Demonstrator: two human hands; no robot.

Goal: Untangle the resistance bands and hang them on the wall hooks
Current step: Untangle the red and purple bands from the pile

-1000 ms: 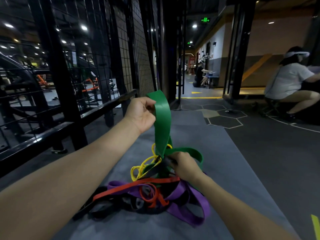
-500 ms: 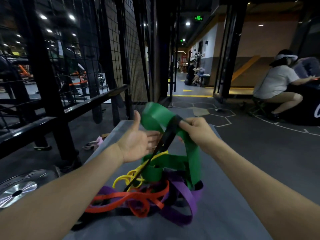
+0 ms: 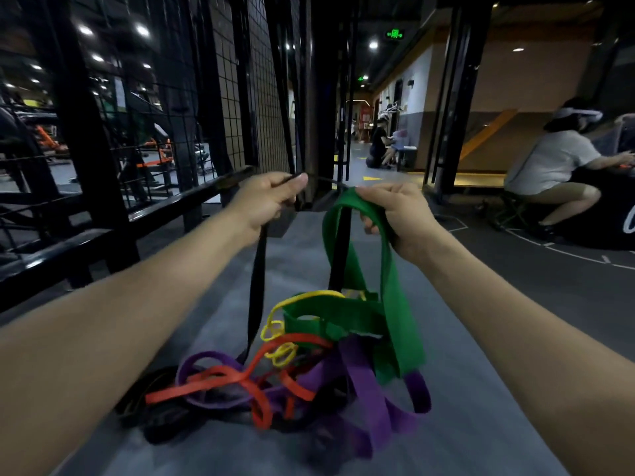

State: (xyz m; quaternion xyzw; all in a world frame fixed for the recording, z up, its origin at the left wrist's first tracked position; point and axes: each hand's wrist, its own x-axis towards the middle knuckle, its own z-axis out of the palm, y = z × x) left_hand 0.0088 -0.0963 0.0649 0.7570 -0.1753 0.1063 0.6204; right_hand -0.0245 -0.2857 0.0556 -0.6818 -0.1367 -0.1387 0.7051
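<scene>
While bands sit knotted on mat (image 3: 213, 441), none hung | L hand (image 3: 264, 201) fingers clamped on black band (image 3: 256, 286) | R hand (image 3: 402, 218) fingers clamped on green band (image 3: 395, 297) | untangling barely begun, all hanging left

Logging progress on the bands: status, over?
Left hand grips black band; right hand grips green band. Both lifted, still knotted into pile on mat. None hung.

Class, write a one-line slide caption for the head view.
Left hand pulls a black band while right hand lifts a green band from the tangle.
</scene>
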